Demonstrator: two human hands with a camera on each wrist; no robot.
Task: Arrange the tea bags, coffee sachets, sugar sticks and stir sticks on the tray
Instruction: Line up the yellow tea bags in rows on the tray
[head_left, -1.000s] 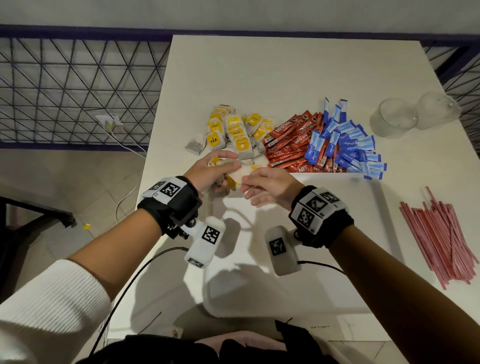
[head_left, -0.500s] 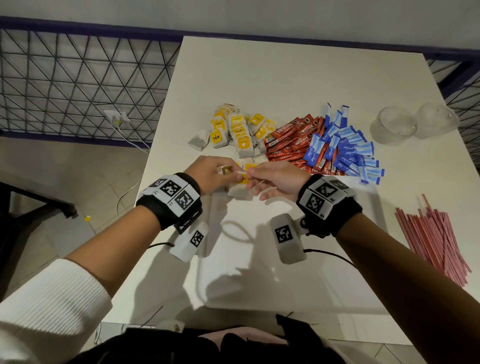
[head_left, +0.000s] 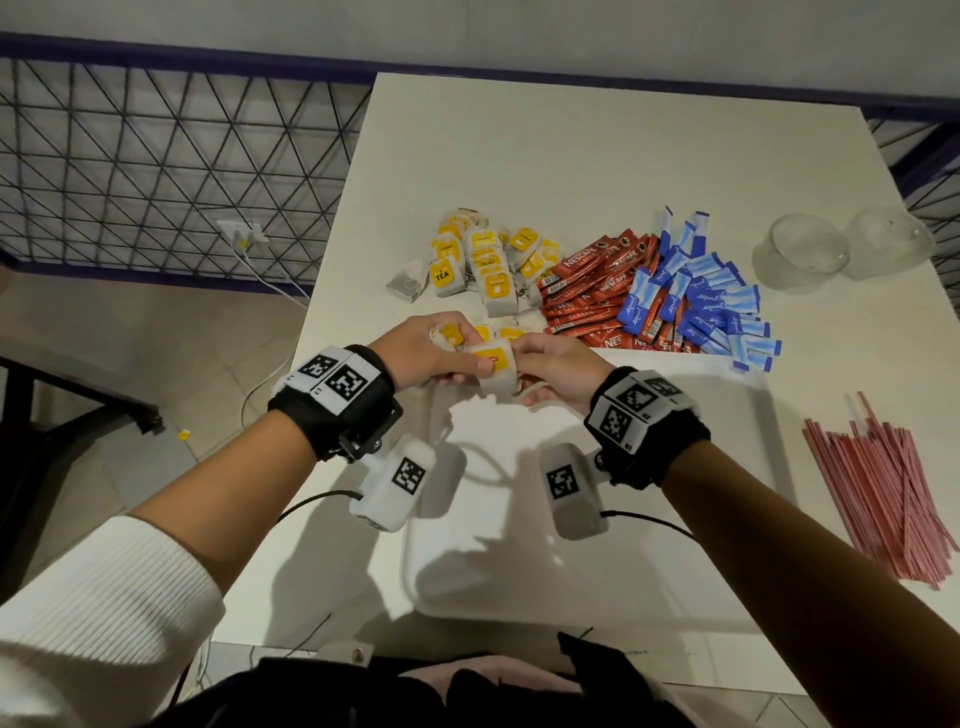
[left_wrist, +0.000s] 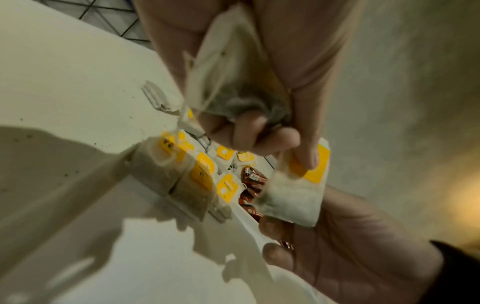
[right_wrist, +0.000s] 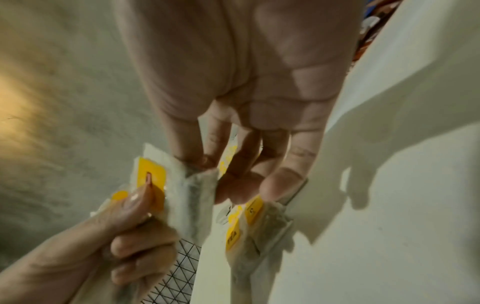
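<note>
My left hand (head_left: 462, 356) grips a small bundle of tea bags (left_wrist: 228, 86) in its palm. Its thumb presses the yellow tag of one more tea bag (head_left: 496, 364), held above the far edge of the white tray (head_left: 649, 545). My right hand (head_left: 527, 364) pinches that tea bag's other side between thumb and forefinger, its other fingers nearly straight. A few tea bags (right_wrist: 246, 222) lie at the tray's far rim below the hands. Beyond the tray lie the tea bag pile (head_left: 483, 265), red coffee sachets (head_left: 587, 286) and blue sugar sticks (head_left: 706, 306). Red stir sticks (head_left: 883, 488) lie right of the tray.
Two clear glass cups (head_left: 800, 254) stand at the table's far right. The table's left edge (head_left: 311, 332) runs close to my left hand, with floor, a wire fence and a wall socket (head_left: 241, 231) beyond. A cable runs over the tray's near part.
Both hands have stayed at the tray's far edge. The left hand has gathered tea bags into its palm, and one tea bag now stands between both hands.
</note>
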